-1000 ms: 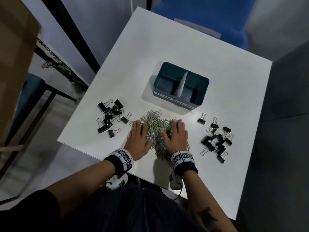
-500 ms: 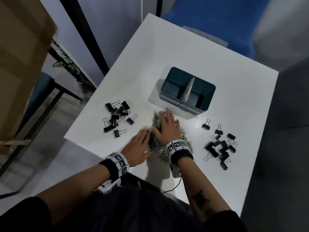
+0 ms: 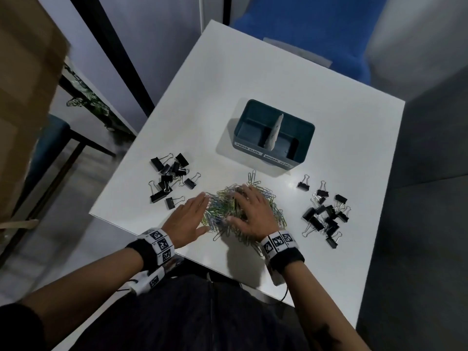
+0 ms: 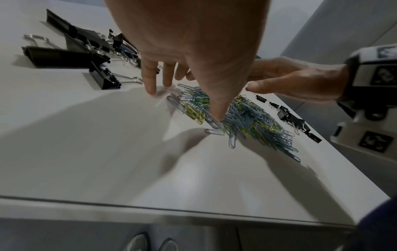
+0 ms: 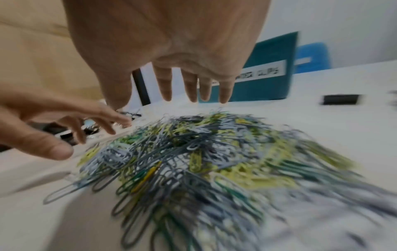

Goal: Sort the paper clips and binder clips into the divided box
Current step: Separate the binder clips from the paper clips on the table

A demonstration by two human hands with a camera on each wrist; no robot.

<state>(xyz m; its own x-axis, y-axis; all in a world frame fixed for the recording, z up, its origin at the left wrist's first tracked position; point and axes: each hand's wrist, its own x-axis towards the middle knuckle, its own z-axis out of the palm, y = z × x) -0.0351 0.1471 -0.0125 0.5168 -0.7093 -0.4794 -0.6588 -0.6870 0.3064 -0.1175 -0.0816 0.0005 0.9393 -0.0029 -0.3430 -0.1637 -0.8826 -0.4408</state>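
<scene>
A heap of coloured paper clips [image 3: 222, 211] lies near the front edge of the white table [image 3: 253, 79]. My left hand [image 3: 188, 219] lies flat against the heap's left side, fingers straight; in the left wrist view its thumb [image 4: 217, 112] touches the clips [image 4: 247, 117]. My right hand [image 3: 249, 211] is spread over the top of the heap, and its fingers [image 5: 189, 88] hang apart above the clips [image 5: 204, 152], holding nothing. Black binder clips sit in two groups, left [image 3: 172, 178] and right [image 3: 324, 214]. The teal divided box [image 3: 301, 127] stands behind the heap, with labels on its front.
A white divider [image 3: 273, 133] stands up in the middle of the box. The table's front edge [image 4: 193, 210] is close under my wrists. A blue chair [image 3: 304, 29] stands behind the table, and a brown cardboard box [image 3: 22, 97] to the left.
My right hand reached to the heap's far side near the box, then drew back over the middle. The left hand stayed at the heap's left edge. The clips look more bunched.
</scene>
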